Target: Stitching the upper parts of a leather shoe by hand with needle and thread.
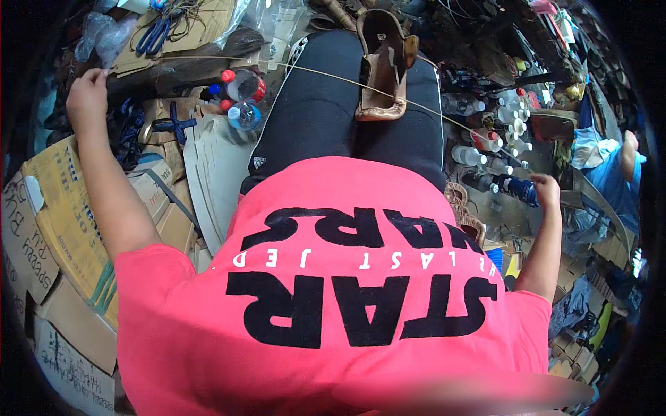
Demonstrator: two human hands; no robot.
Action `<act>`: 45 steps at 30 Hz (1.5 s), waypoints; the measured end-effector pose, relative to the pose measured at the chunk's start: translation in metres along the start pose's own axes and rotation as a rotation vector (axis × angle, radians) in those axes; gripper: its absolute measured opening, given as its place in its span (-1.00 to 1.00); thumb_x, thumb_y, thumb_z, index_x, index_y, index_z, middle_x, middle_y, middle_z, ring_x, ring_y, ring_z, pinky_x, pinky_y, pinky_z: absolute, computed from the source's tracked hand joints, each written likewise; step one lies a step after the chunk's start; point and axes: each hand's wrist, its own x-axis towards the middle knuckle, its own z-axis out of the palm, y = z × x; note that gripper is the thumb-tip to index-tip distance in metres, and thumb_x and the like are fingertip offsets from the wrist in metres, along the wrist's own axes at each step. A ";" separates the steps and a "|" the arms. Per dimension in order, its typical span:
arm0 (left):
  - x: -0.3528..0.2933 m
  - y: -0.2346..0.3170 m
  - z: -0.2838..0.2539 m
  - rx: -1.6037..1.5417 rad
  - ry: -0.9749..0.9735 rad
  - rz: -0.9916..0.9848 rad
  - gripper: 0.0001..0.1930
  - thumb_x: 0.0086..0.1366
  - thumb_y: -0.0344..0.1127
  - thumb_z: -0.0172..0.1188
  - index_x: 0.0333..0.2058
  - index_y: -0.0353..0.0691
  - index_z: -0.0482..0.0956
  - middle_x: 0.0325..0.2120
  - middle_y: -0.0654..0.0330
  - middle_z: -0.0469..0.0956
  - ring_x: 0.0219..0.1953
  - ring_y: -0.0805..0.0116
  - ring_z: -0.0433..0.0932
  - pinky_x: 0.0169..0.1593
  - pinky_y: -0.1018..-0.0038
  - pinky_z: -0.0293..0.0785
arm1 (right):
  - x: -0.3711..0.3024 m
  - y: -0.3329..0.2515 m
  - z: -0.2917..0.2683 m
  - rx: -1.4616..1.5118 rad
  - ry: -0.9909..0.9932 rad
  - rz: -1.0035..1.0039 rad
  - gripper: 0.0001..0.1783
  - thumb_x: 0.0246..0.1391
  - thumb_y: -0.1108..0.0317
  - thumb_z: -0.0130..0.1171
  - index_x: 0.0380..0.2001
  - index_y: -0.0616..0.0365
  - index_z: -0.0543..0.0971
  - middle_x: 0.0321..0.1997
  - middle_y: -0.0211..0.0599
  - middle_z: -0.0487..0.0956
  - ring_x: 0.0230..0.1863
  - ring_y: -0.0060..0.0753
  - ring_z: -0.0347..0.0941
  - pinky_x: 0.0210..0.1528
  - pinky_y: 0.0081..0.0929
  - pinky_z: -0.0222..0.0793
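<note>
A brown leather shoe (383,109), unfinished in look and open at the top, rests on my dark-trousered thighs. A long pale thread (312,71) runs taut across it, from near my left hand to near my right. My left hand (88,100), far out on the left, has its fingers pinched together at the thread's end. Out on the right and lower, my right hand (546,188) is closed at the other end of the thread. The last bit of thread at each hand is too fine to make out. Both arms are spread wide.
Plastic bottles (244,116) stand left of my legs, and several more bottles (470,155) crowd the right side. Cardboard boxes (69,208) are stacked at the left. Blue-handled scissors (154,35) lie on cardboard at the far left. Another person's arm (630,149) shows at the right edge.
</note>
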 end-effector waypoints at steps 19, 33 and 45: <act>-0.113 0.340 0.016 -0.999 -0.624 1.238 -0.74 -0.03 -0.18 0.34 -0.39 -0.19 0.59 -0.25 0.17 0.47 -0.20 0.20 0.51 -0.10 0.41 0.41 | 0.002 -0.340 -0.015 0.626 -0.153 -0.863 -0.84 -0.09 0.53 0.25 -0.37 0.08 0.66 -0.38 -0.43 0.47 -0.27 -0.52 0.45 -0.21 -0.59 0.37; -0.121 0.339 0.035 -1.281 -1.010 1.051 -0.83 0.07 -0.32 0.29 -0.36 -0.25 0.62 -0.42 0.22 0.50 -0.25 0.39 0.49 -0.08 0.50 0.35 | -0.010 -0.340 -0.009 0.722 -0.226 -0.802 -0.85 -0.06 0.59 0.22 -0.38 0.14 0.63 -0.35 -0.48 0.47 -0.25 -0.59 0.41 -0.17 -0.63 0.32; -0.115 0.338 0.030 -1.139 -1.047 1.197 -0.73 0.14 -0.33 0.21 -0.15 -0.13 0.63 -0.51 0.25 0.32 -0.36 0.40 0.37 -0.20 0.51 0.29 | -0.042 -0.345 0.000 0.630 0.089 -0.936 -0.81 -0.06 0.57 0.21 -0.32 0.09 0.64 -0.45 -0.35 0.44 -0.41 -0.45 0.44 -0.38 -0.58 0.31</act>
